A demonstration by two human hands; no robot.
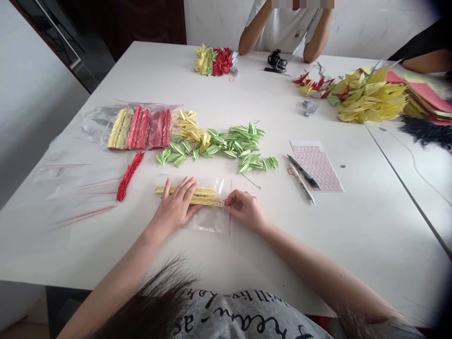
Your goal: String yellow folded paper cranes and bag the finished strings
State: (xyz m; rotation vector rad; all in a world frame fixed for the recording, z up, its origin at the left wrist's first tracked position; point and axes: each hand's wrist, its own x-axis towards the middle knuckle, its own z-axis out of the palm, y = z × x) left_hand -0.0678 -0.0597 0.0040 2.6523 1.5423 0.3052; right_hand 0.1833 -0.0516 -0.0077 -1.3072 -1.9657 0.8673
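A clear plastic bag (pixel 208 220) with a red line along its right edge lies flat in front of me. Two yellow folded-paper strips (pixel 206 192) lie partly inside it, their left ends sticking out. My left hand (pixel 178 205) rests over the strips with its fingers spread, pressing them down. At the bag's right edge, my right hand (pixel 245 207) has thumb and fingers pinched together beside a small red-and-white label (pixel 219 203). Whatever is between those fingertips is too small to make out.
Green folded pieces (pixel 229 143), bagged red and yellow strips (pixel 141 128), a loose red strip (pixel 130 176) and empty bags (pixel 63 181) lie around. Right: pens (pixel 303 172) on a label sheet (pixel 326 165), a yellow pile (pixel 372 96). A person (pixel 282 28) sits across the table (pixel 282 254).
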